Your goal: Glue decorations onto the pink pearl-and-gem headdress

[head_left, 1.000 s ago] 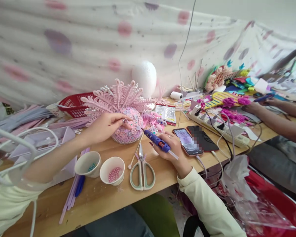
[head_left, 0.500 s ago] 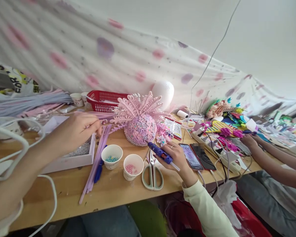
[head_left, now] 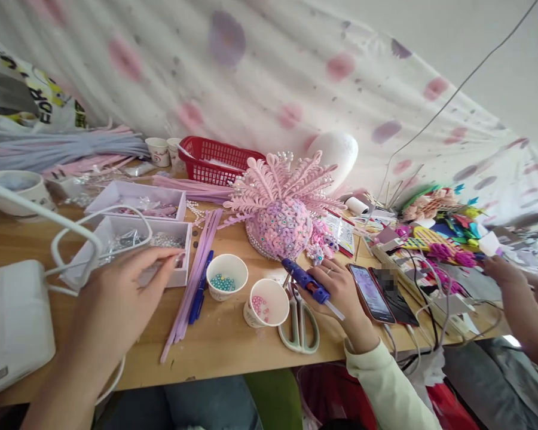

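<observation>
My left hand point(head_left: 121, 292) reaches over the near edge of a white tray point(head_left: 179, 230) holding small silvery bits. Its fingers are drawn together toward the contents; what is between them is too small to make out. My right hand point(head_left: 341, 289) rests on the wooden table and grips a blue glue gun point(head_left: 305, 280), nozzle pointing left toward a pink sequined dome with feathery pink fronds point(head_left: 280, 209). Two paper cups of beads point(head_left: 226, 276) point(head_left: 264, 303) stand between my hands. Pale green scissors point(head_left: 301, 322) lie by my right hand.
Purple strips and a blue pen point(head_left: 199, 272) lie beside the tray. A second tray point(head_left: 137, 200), a red basket point(head_left: 215, 161), a white foam egg point(head_left: 336, 152), two phones point(head_left: 371, 292), a power strip with cables point(head_left: 412, 272) and another person's hand point(head_left: 502, 272) are around.
My left hand left the sequined dome, swung left and came down to the white tray. The view turned left. My right hand kept the glue gun in place.
</observation>
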`<act>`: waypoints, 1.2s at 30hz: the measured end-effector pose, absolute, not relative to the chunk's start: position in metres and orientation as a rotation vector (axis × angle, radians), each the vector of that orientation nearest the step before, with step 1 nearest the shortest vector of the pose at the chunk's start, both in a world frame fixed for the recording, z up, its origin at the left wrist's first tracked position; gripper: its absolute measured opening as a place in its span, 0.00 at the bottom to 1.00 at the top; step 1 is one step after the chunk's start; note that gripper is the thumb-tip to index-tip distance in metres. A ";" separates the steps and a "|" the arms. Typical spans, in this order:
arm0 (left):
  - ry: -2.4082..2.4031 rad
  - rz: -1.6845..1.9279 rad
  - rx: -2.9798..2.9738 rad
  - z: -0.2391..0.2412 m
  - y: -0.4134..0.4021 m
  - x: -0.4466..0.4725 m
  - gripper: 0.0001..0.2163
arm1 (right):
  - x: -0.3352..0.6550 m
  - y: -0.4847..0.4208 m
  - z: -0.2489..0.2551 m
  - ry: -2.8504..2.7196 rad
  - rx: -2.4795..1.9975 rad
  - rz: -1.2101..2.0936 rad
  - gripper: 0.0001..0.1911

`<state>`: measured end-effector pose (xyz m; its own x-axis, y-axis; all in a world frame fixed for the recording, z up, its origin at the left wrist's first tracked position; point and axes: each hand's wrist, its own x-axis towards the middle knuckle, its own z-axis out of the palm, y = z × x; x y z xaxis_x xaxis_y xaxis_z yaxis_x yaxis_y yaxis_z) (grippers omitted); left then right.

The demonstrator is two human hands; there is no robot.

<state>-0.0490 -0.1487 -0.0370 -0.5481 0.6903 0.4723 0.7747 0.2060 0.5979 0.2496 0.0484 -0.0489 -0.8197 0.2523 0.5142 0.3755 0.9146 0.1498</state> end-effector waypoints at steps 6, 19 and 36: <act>-2.442 -1.245 -1.117 -0.013 -0.144 -0.088 0.19 | 0.249 0.053 -0.052 -2.510 -0.351 -0.353 0.05; -2.825 -0.548 -1.318 0.058 -0.165 -0.138 0.17 | 0.248 0.058 -0.055 -2.354 -0.236 -0.310 0.08; -2.613 0.301 -1.765 0.007 -0.121 -0.150 0.12 | 0.251 0.063 -0.065 -2.336 -0.286 -0.245 0.04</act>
